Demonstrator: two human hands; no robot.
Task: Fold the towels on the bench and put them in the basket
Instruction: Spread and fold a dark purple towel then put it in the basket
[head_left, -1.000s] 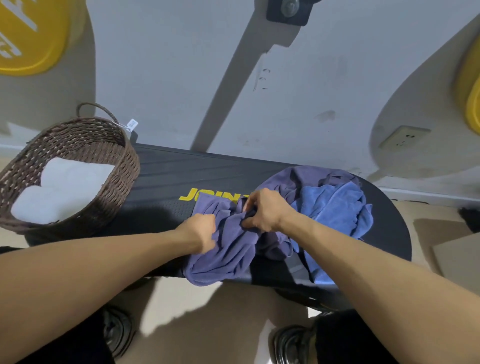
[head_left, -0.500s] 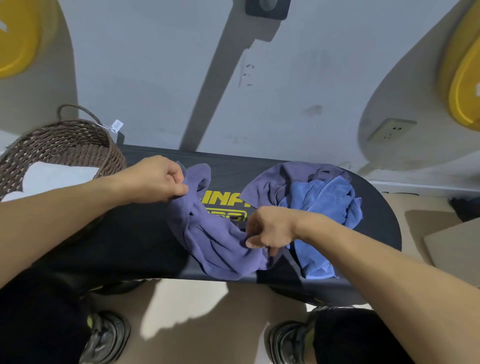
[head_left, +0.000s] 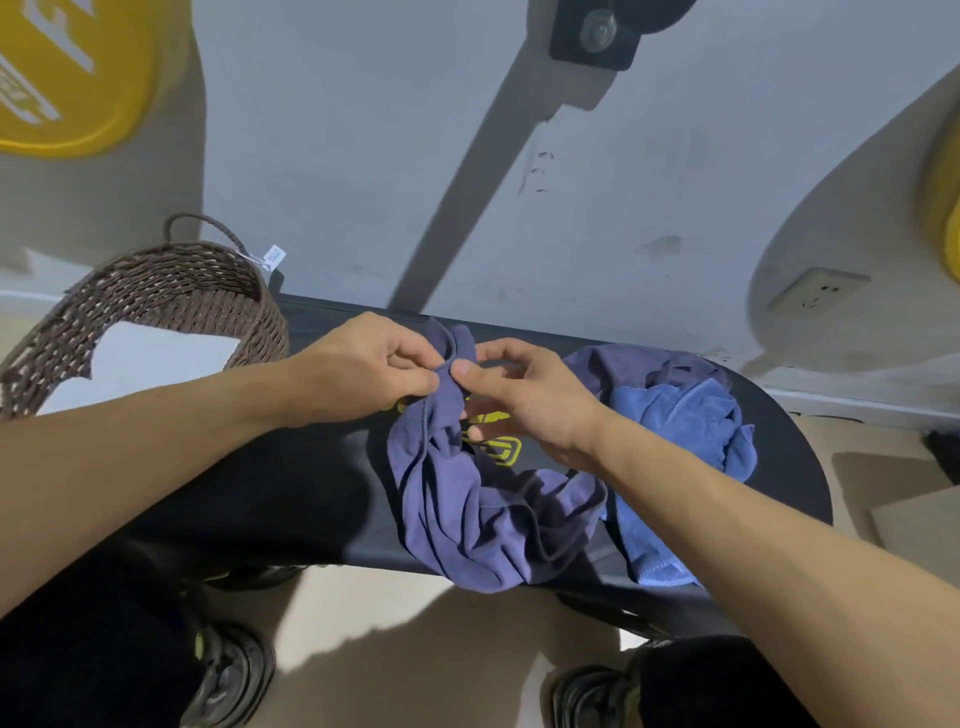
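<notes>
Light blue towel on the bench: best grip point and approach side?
Grip the light blue towel at its hemmed corner hanging over the bench's near edge, coming in from the front. That corner is free and flat; the rest is crumpled and tucked against the purple towel both hands are working.

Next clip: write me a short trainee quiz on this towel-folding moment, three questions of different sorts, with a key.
1. True or false: the brown woven wicker basket at the left end of the black padded bench already holds something white.
2. Multiple choice: the left hand and the right hand both pinch which cloth? A) the crumpled dark purple towel B) the bright blue towel C) the white cloth in the basket
3. Fill in: the bright blue towel lies in a heap at the ____ end of the bench.

Key
1. True
2. A, at its top edge
3. right
</notes>
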